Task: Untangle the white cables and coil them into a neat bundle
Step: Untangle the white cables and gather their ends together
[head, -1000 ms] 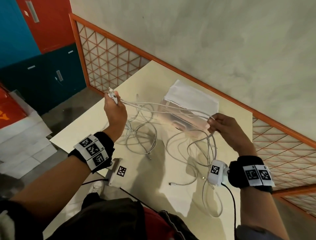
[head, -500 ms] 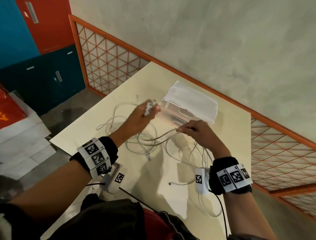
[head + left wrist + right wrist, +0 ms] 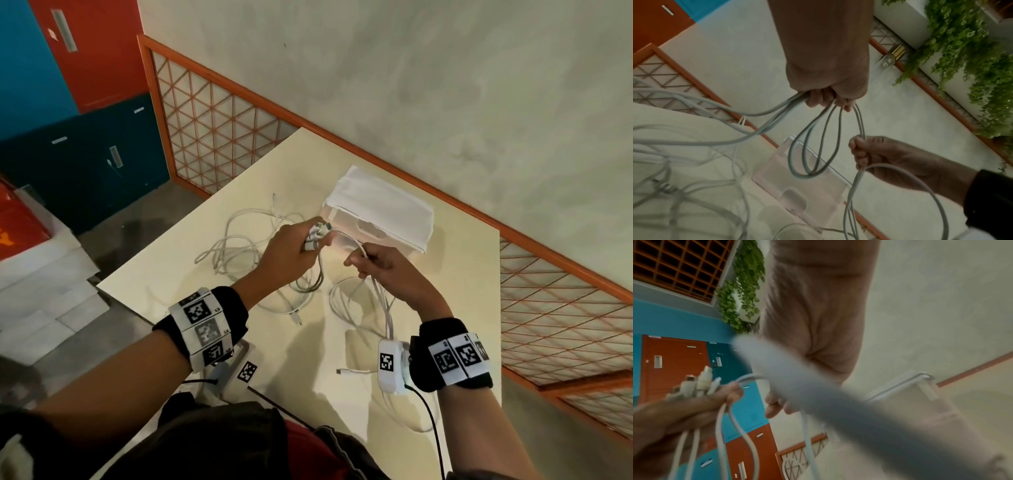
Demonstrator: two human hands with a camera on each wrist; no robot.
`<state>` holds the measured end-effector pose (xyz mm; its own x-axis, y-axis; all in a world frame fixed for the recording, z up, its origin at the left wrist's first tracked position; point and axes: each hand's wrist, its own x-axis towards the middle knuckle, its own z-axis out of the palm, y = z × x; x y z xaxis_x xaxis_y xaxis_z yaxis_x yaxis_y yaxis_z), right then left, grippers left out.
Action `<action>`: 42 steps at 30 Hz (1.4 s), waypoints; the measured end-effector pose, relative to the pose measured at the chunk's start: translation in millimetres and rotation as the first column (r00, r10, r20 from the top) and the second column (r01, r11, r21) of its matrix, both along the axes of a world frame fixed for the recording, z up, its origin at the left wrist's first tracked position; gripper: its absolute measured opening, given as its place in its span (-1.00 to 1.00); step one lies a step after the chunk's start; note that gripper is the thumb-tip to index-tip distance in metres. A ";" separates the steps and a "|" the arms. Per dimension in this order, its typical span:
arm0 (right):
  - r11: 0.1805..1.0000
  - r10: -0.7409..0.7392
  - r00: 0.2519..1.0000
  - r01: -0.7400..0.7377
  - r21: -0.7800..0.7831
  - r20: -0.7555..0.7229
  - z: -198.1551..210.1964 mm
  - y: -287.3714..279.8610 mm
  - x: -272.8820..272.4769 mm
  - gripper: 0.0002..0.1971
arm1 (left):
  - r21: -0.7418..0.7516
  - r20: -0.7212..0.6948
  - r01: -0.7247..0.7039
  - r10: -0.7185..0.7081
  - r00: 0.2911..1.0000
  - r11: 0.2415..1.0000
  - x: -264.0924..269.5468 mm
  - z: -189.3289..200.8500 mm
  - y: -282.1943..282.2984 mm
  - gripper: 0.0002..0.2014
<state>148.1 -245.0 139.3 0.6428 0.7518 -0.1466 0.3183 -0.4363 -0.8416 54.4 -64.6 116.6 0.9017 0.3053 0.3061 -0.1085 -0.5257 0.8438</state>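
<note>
Several white cables [image 3: 239, 240] lie in loose loops on the cream table [image 3: 455, 281]. My left hand [image 3: 291, 246] is held above the table and grips a bunch of cable ends, whose plugs [image 3: 317, 234] stick out of the fist. The plugs [image 3: 694, 386] also show in the right wrist view. From that fist [image 3: 828, 95] short loops of cable [image 3: 812, 146] hang down. Close beside it, my right hand [image 3: 383, 267] pinches cable strands [image 3: 861, 129] running over from the left hand; they drop to the table under the wrist.
A clear plastic box [image 3: 363, 236] with a white cloth [image 3: 383, 205] on top stands just behind the hands. An orange-framed lattice rail [image 3: 219, 113] and a wall border the table. A loose cable end [image 3: 352, 371] lies near the front. Lockers [image 3: 85, 164] stand at left.
Both hands have come together: the left moved right and down with the plug ends, the right moved left along the cables. The stretch of cable between them is now short.
</note>
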 end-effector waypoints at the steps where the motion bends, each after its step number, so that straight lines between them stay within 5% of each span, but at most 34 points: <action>1: 1.000 -0.008 1.000 0.008 0.002 -0.018 -5.1 -1.8 1.9 -0.86 | -0.016 0.051 -0.028 0.028 0.998 0.999 0.3 2.8 0.6 -0.71; 6: 0.994 -0.088 0.996 0.088 -0.065 -0.005 -37.3 -24.0 10.7 -0.91 | -0.258 0.255 -0.194 0.260 0.932 0.947 3.4 30.8 12.7 -0.72; 12: 0.971 -0.201 0.980 0.199 -0.129 0.001 -63.5 -51.9 11.7 -0.88 | -0.324 0.244 -0.341 0.427 0.871 0.882 7.7 34.1 32.6 -0.79; 16: 0.967 -0.241 0.970 0.236 -0.096 -0.039 -65.0 -63.5 9.6 -0.65 | -0.374 0.219 -0.424 0.523 0.824 0.825 9.8 28.7 33.7 -0.81; 22: 0.948 -0.317 0.948 0.316 -0.032 -0.032 -72.4 -83.7 18.1 -0.58 | -0.371 0.176 -0.499 0.587 0.791 0.783 15.6 23.1 41.8 -0.66; 29: 0.960 -0.265 0.963 0.268 -0.086 0.044 -94.5 -98.9 31.0 -0.92 | -0.374 0.137 -0.543 0.624 0.770 0.752 19.8 22.4 40.1 -0.66; 35: 0.930 -0.269 0.959 0.283 -0.234 0.089 -106.2 -104.3 42.5 -0.90 | -0.356 0.151 -0.562 0.640 0.754 0.747 21.5 21.4 38.2 -0.68; 42: 0.883 -0.422 0.905 0.423 -0.205 0.050 -105.8 -116.0 46.5 -0.63 | -0.357 0.099 -0.638 0.707 0.701 0.682 20.7 18.6 46.3 -0.74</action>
<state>194.6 -361.0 33.6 0.8936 0.3620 -0.2654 0.0679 -0.6935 -0.7172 75.1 -18.3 135.2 0.3390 0.9027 0.2649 -0.0111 -0.2778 0.9606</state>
